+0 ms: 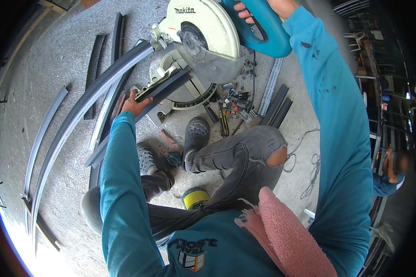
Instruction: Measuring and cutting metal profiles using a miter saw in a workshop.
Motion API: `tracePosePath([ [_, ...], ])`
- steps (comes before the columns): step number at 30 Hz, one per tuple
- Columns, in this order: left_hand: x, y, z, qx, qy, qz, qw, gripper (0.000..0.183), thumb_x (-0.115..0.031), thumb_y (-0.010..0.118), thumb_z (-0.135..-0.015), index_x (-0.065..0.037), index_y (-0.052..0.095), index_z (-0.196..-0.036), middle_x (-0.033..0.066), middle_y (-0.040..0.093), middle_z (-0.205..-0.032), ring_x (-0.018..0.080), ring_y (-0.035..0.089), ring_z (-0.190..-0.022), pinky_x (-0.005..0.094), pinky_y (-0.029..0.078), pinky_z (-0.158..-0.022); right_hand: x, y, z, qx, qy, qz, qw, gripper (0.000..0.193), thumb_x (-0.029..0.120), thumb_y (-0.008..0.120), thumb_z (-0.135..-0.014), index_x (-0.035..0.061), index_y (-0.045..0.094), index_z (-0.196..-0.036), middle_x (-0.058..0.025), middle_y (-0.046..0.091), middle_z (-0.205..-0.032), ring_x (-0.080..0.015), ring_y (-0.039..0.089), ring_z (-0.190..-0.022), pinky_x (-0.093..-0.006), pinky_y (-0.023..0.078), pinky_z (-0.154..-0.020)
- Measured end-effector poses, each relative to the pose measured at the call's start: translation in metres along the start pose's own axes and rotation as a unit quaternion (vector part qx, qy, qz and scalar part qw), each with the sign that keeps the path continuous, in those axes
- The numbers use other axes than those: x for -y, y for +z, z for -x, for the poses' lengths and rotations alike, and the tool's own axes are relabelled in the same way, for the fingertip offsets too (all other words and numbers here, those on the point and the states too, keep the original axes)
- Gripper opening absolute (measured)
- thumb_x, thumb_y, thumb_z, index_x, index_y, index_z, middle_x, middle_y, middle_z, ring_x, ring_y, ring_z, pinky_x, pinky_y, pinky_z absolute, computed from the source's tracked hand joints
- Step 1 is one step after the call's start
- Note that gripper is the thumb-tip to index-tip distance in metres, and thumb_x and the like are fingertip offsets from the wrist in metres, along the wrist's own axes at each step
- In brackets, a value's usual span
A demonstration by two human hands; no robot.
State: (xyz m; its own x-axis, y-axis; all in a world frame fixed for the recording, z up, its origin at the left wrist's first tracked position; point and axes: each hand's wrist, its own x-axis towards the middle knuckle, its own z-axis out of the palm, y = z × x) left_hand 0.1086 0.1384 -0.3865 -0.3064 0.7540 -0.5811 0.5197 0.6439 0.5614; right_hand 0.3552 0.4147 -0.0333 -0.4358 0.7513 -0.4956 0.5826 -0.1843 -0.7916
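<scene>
A miter saw [203,32] with a pale blade cover and a clear guard stands on the concrete floor in front of me. Its head is raised above the turntable, and the teal handle [279,34] is in the grip of my right hand [282,6], partly cut off by the upper edge. Across the saw's base lies a dark metal profile [171,87], running back toward my left knee. My left hand [136,104] grips this profile near the fence, left of the blade, fingers on the far side and thumb on the near.
Long metal profiles [71,122] spread over the floor at left; shorter pieces [276,108] lie at right. Small hardware [238,99], a screwdriver [223,121] and a power cord [314,166] sit nearby. Between my feet is a teal tool [173,159]. Another person [389,177] appears far right.
</scene>
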Motion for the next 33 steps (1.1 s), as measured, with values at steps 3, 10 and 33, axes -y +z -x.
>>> tracePosePath([
  [3,0.006,0.005,0.0,-0.012,0.003,-0.03,0.999,0.096,-0.064,0.061,-0.068,-0.008,0.03,-0.139,0.0268,0.055,-0.118,0.038,0.052,-0.114,0.0388,0.039,-0.098,-0.026,-0.012,0.003,0.067,-0.008,-0.098,0.993,0.048,0.036,0.044,-0.091,-0.0037,0.052,-0.116,-0.0164,0.059,-0.105,-0.0276,0.062,-0.084,-0.0406,0.053,-0.074],
  [10,-0.006,-0.004,0.007,0.002,-0.029,-0.095,0.995,0.095,-0.074,0.055,-0.067,-0.015,0.033,-0.138,0.0267,0.055,-0.118,0.039,0.05,-0.116,0.0415,0.039,-0.098,-0.074,-0.009,0.024,0.101,-0.071,-0.107,0.987,0.051,0.038,0.037,-0.091,0.0021,0.048,-0.126,-0.0175,0.059,-0.108,-0.0253,0.06,-0.096,-0.0365,0.049,-0.085],
  [33,-0.027,0.037,0.042,-0.172,-0.046,-0.226,0.958,0.127,-0.066,0.079,-0.045,0.006,0.023,-0.134,0.0196,0.054,-0.118,0.0308,0.055,-0.11,0.0363,0.045,-0.094,-0.114,0.012,0.035,0.006,-0.133,-0.095,0.987,0.05,0.037,0.029,-0.091,0.0039,0.045,-0.126,-0.0128,0.061,-0.092,-0.0211,0.06,-0.079,-0.0353,0.05,-0.074],
])
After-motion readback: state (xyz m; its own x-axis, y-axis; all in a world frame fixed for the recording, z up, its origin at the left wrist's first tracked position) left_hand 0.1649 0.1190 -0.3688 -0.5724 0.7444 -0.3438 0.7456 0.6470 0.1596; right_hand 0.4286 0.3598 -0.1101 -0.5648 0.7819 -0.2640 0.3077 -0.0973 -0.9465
